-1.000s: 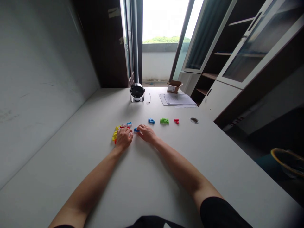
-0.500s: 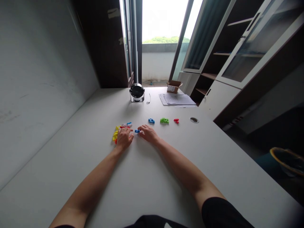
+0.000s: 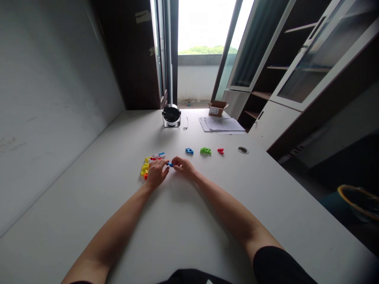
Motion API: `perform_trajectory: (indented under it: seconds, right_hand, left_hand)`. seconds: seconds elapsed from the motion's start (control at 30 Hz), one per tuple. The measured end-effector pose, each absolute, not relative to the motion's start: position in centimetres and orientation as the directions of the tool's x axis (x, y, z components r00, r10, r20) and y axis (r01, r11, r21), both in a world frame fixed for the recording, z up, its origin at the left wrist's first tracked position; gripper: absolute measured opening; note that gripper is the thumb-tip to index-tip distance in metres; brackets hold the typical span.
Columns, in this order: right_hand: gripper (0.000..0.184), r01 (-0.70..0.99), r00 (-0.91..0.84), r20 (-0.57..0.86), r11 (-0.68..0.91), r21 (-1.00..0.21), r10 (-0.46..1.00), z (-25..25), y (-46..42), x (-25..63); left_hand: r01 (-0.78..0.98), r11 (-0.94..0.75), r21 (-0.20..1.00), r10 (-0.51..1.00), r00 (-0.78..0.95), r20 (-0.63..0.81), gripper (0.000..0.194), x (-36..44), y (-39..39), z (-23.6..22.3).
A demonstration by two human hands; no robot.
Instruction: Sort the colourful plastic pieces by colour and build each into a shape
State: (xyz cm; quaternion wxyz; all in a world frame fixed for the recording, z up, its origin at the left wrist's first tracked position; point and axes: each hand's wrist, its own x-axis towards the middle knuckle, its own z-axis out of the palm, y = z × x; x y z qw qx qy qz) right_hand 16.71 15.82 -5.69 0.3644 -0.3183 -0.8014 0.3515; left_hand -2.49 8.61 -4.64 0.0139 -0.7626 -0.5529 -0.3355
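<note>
My left hand [image 3: 156, 174] lies at the right edge of a heap of small plastic building pieces [image 3: 146, 167] in yellow, red, blue and white, and its fingertips reach toward a small blue piece [image 3: 169, 163]. My right hand [image 3: 183, 167] comes in from the other side, its fingertips pinching that blue piece. Both hands meet around it, and the fingers partly hide it. Beyond my right hand, a blue piece [image 3: 189, 151], a green piece [image 3: 205, 150] and a red piece [image 3: 220, 150] stand apart in a row on the white table [image 3: 89, 197].
Toward the far edge stand a round black and silver desk fan [image 3: 171, 115], a thin cable [image 3: 185, 123], a stack of papers [image 3: 221, 124] and a small cardboard box [image 3: 218, 108]. A cable grommet [image 3: 242, 150] is set into the table. A wall runs along the left.
My hands have drawn closer together, and my right hand's fingertips have closed on the small blue piece. My left hand's fingers now reach toward it.
</note>
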Motion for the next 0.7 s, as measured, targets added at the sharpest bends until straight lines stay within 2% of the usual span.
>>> perform_trajectory:
  seconds: [0.13, 0.47, 0.7]
  right_hand:
    - [0.018, 0.199, -0.540, 0.324, 0.492, -0.847, 0.776, -5.57, 16.08, 16.92]
    - [0.019, 0.066, -0.552, 0.264, 0.357, -0.932, 0.791, -5.53, 16.05, 16.88]
    - [0.026, 0.069, -0.550, 0.247, 0.338, -0.939, 0.798, -5.42, 15.89, 16.75]
  left_hand:
    - [0.834, -0.419, 0.360, 0.818, 0.175, 0.547, 0.033, -2.49, 8.58, -4.54]
    - [0.811, -0.446, 0.378, 0.813, 0.190, 0.551, 0.028, -2.40, 8.33, -4.17]
    - [0.823, -0.428, 0.373, 0.814, 0.171, 0.555, 0.025, -2.34, 8.29, -4.01]
